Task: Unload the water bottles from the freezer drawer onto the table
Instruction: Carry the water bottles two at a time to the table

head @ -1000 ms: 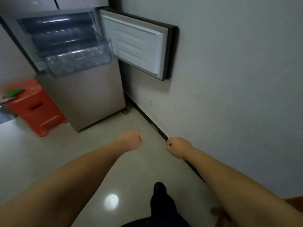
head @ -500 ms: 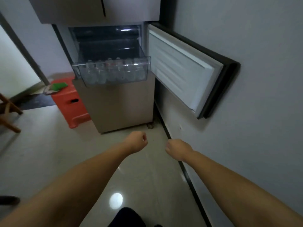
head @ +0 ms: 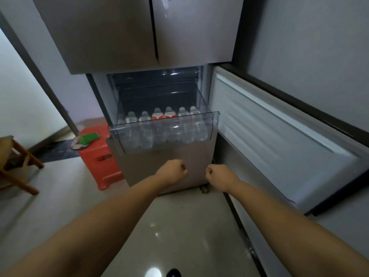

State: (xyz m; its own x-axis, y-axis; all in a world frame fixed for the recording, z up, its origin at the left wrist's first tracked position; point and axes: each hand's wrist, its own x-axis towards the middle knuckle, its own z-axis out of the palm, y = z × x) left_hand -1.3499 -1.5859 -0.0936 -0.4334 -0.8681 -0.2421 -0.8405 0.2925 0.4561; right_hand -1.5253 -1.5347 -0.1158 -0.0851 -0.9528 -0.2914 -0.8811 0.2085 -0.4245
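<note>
A clear plastic freezer drawer (head: 214, 121) stands pulled out at the centre of the frame, its front lip jutting past the grey metal refrigerator body (head: 165, 166) below it. To the right, the open white-lined freezer door (head: 279, 140) swings out along the grey wall (head: 319, 47) and fills the right middle of the frame, its dark outer edge running down toward the lower right. To the left of the refrigerator, an orange plastic stool (head: 99, 156) sits touching or just beside the cabinet side, with a green flat object (head: 89, 137) lying on its top. A brown wooden chair (head: 18, 164) stands at the left edge, well apart from the stool. Between the chair and the door lies a stretch of bare pale glossy floor (head: 179, 226), narrowing toward the refrigerator.

Six clear plastic water bottles (head: 165, 126) stand upright in one row along the drawer's front wall, packed side by side. The two middle ones show red-and-white labels near their shoulders; the others look plain.

Both arms reach forward below the drawer. The left hand (head: 172, 171) and the right hand (head: 217, 175) are each curled into a fist with fingers together, holding nothing, near each other and apart from the drawer.
</note>
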